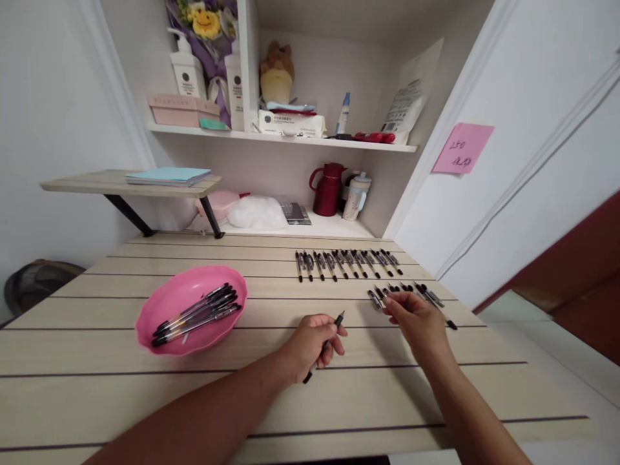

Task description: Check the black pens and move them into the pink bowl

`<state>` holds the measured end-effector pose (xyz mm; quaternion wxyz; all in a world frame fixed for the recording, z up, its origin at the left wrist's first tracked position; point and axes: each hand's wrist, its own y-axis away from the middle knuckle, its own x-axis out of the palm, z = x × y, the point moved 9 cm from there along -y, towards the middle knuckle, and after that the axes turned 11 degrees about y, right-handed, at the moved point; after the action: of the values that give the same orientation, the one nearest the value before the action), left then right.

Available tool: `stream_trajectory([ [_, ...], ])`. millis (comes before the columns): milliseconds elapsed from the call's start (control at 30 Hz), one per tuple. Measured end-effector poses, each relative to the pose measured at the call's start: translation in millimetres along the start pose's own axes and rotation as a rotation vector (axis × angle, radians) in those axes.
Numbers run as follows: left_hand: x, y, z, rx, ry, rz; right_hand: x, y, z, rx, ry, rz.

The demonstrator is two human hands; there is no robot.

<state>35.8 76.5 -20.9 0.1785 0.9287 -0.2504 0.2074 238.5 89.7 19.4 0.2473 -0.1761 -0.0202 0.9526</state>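
Note:
My left hand (pixel 317 342) is closed around a black pen (pixel 325 345), whose bare writing tip points up and away from me. To its right, my right hand (pixel 414 316) reaches over the nearer row of black-and-clear pen pieces (pixel 433 294), thumb and fingertips pinched at the row's left end. Whatever is between those fingertips is too small to make out, and the hand covers part of the row. Farther back lies a longer row of pens (pixel 349 263), side by side. A pink bowl (pixel 194 287) on the left holds several more pens (pixel 206 310).
A small raised shelf (pixel 82 182) on black legs stands at the table's back left, with blue paper (pixel 169 174) on top. Behind the table are a red jug (pixel 328 188), a pale cup (pixel 357 196) and a white plastic bag (pixel 256 212). The wooden tabletop (pixel 232 400) has dark grooves.

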Motion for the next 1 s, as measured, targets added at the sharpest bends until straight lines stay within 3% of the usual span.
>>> stream_trajectory([
  [167,0.5,0,0,0.003,-0.011,0.007,-18,-6,-17,-0.059,0.498,0.054],
  [300,-0.1,-1,0,0.003,-0.016,0.007,-9,0,-2,-0.309,0.908,0.024],
  [400,-0.4,-1,0,0.003,-0.018,0.006,0,2,1,-0.378,1.095,0.010],
  [633,0.0,0,0,0.000,-0.021,0.008,14,0,-2,-0.399,1.158,0.033],
  [1000,0.4,0,0,-0.008,-0.035,0.002,19,-6,-5,-0.431,1.200,0.011],
])
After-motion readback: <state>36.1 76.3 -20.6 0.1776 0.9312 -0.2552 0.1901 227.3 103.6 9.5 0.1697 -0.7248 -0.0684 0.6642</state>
